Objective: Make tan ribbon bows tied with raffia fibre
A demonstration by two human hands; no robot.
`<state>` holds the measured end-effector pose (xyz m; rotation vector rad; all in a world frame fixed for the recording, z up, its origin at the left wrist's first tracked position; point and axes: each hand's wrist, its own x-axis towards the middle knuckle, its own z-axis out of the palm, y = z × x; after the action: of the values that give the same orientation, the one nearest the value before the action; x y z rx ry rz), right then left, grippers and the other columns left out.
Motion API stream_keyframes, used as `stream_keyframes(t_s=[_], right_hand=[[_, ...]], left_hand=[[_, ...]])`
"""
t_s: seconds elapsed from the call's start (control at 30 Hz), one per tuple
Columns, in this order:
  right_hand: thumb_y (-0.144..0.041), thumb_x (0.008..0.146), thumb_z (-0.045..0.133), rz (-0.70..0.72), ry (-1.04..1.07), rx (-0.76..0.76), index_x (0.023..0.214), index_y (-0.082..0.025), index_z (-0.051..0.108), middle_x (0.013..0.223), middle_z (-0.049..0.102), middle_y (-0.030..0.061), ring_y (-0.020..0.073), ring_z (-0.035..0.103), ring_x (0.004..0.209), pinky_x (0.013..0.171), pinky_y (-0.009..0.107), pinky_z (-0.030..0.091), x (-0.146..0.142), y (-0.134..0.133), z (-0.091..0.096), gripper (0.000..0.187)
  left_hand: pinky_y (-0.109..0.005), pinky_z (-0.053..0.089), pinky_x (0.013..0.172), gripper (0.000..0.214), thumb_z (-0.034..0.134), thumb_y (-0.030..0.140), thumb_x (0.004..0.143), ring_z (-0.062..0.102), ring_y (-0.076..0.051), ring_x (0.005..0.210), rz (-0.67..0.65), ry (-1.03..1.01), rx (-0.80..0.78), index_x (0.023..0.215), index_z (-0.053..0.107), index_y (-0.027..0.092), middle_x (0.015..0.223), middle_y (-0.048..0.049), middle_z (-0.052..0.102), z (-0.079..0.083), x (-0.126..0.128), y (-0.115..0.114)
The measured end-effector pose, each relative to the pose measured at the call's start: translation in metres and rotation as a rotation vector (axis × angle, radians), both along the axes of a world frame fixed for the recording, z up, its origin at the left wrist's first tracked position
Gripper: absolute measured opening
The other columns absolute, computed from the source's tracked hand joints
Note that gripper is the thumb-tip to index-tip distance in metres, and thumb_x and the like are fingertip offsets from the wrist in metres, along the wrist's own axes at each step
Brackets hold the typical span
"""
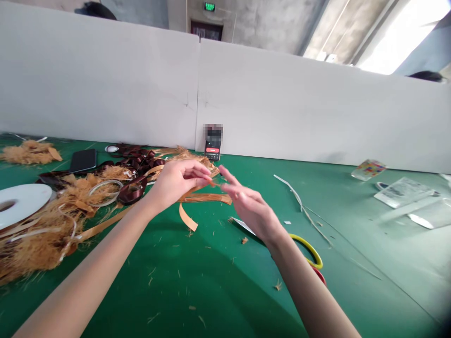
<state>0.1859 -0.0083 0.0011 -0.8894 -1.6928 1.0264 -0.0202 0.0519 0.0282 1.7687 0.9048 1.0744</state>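
Observation:
My left hand (pixel 181 182) is closed in a pinch on a tan ribbon (pixel 188 218), whose loose tail curls down onto the table. A small orange-tan bit shows at the fingertips. Facing it, my right hand (pixel 248 202) is slightly blurred, its fingers stretched out and apart close to the left fingertips. Thin strands seem to lie between the two hands; whether the right fingers touch them I cannot tell. Flat tan strips (pixel 211 198) lie just beneath. Under my right wrist are scissors with yellow and red handles (pixel 313 251), their blade partly covered by the hand.
Frayed tan fibre (pixel 38 239), a white spool (pixel 26 199), dark brown ribbon (pixel 136 190) and a black phone (pixel 83 160) crowd the left. Another phone (pixel 213 145) leans on the white partition (pixel 299 103). A white strip (pixel 296 197) and clear plastic pieces (pixel 405 191) lie right.

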Motion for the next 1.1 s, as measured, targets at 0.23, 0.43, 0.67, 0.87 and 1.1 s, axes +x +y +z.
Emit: stream_keyframes(t_s=[0.23,0.43,0.67,0.87,1.1], right_hand=[[-0.038,0.076,0.071,-0.355,-0.446,-0.027,0.126,-0.027,0.061,0.161,0.02,0.0051,0.031,-0.008,0.149,0.116,0.06,0.006,0.009,0.008,-0.01,0.053],[-0.027,0.079,0.07,0.129,-0.172,-0.019,0.102,-0.033,0.071,0.152,0.04,-0.0031,0.0251,0.018,0.147,0.119,0.051,0.016,0.014,0.0,-0.004,0.024],[-0.007,0.079,0.058,-0.164,-0.392,0.039,0.147,-0.033,0.036,0.162,0.012,-0.0014,0.0247,0.001,0.149,0.118,0.055,0.01,0.017,0.007,-0.01,0.076],[0.004,0.078,0.051,0.186,-0.307,0.008,0.104,-0.036,0.073,0.157,0.028,-0.0115,0.0237,0.01,0.149,0.119,0.053,0.013,0.012,0.0,-0.01,0.053],[0.007,0.076,0.044,-0.111,-0.383,0.057,0.146,-0.039,0.034,0.162,0.005,-0.008,0.0246,-0.002,0.149,0.118,0.058,0.012,0.007,0.007,-0.004,0.085]], left_hand=[[-0.033,0.059,0.083,0.015,0.078,0.026,0.069,0.073,-0.021,0.083,0.004,0.005,0.047,0.082,0.072,0.02,0.085,-0.0023,0.077,0.002,-0.004,-0.002],[-0.033,0.059,0.08,0.012,0.075,0.024,0.07,0.073,-0.022,0.08,0.003,0.05,0.021,0.08,0.071,0.019,0.081,-0.0035,0.076,0.002,-0.004,0.001],[-0.03,0.06,0.077,0.011,0.076,0.026,0.07,0.073,-0.021,0.079,-0.186,0.117,-0.001,0.079,0.073,0.019,0.078,-0.0022,0.076,0.006,-0.007,-0.002],[-0.028,0.059,0.08,0.011,0.073,0.02,0.071,0.073,-0.019,0.08,-0.061,0.137,0.039,0.081,0.071,0.017,0.079,-0.0025,0.077,0.007,-0.008,-0.001],[-0.025,0.06,0.076,0.009,0.073,0.021,0.071,0.073,-0.018,0.079,-0.178,0.171,0.008,0.08,0.072,0.019,0.08,-0.0006,0.077,0.009,-0.007,-0.005]])
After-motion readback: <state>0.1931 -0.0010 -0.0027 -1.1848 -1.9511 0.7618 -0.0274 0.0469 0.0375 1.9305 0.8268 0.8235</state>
